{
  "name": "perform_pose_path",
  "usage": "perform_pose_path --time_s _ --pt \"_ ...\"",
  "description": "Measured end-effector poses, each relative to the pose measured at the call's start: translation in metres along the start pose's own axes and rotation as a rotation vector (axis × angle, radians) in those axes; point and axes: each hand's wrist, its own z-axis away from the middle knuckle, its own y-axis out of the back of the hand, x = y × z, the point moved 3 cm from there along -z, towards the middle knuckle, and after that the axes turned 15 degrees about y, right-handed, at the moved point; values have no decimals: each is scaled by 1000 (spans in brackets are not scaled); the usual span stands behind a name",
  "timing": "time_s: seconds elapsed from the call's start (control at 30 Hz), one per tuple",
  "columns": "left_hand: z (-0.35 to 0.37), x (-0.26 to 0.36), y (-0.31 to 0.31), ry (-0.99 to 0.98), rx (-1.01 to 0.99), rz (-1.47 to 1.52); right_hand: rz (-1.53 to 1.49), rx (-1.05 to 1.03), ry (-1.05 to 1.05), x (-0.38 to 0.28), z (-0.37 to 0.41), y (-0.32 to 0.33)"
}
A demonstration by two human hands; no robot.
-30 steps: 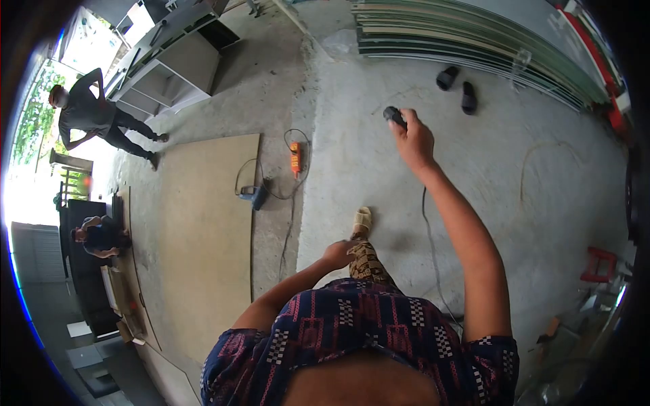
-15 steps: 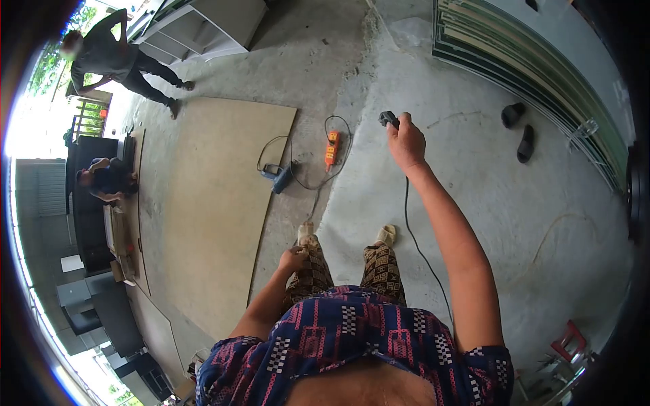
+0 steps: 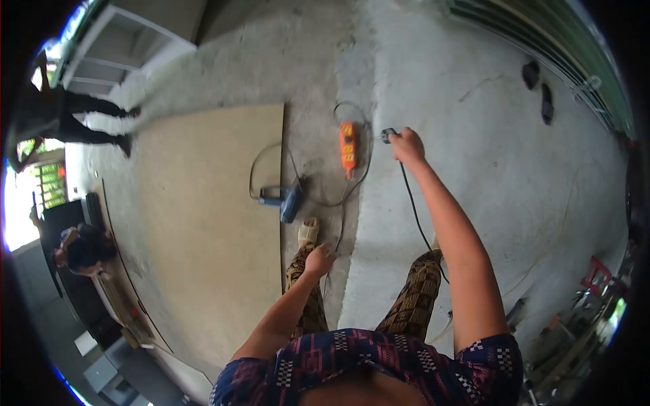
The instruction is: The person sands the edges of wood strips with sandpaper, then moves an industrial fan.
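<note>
In the head view, the orange power strip (image 3: 348,150) lies on the floor (image 3: 379,284) and serves as the landmark. Just to its right, the right hand (image 3: 408,145) is closed round a dark plug (image 3: 388,135), held near the strip but apart from it. The plug's black cord (image 3: 414,203) hangs from that hand and runs down beside the right leg (image 3: 414,287), below and right of the strip. The left hand (image 3: 319,260) is below the strip and slightly left, over the left leg, fingers curled; whether it grips anything cannot be told. A grey cable (image 3: 340,227) passes close by it.

Left of the strip and lower, a blue power tool (image 3: 290,204) lies at the edge of a large board (image 3: 210,210), its looped lead (image 3: 252,169) spreading on both sides of that edge.

The likeliest trouble is a snag: a step of the left shoe (image 3: 308,231) could catch the grey cable below the strip and drag the strip askew. The black cord, so near the right leg, could go taut if stepped on and jerk the plug from the fingers. A tug on the looped lead could pull the tool off the board.
</note>
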Motion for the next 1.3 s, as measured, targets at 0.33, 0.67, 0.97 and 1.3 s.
perform_pose_path --time_s 0.33,0.67,0.97,1.3 --pt "-51 -67 -101 67 -404 73 -107 -83 -162 77 -48 -228" --pt "-60 -27 -95 -93 -531 86 -209 33 -378 155 -58 -340" --pt "-56 -29 -94 -90 -615 126 -621 260 -438 179 -46 -353" --pt "-58 -33 -82 -92 -631 153 -431 520 -182 184 -38 -379"
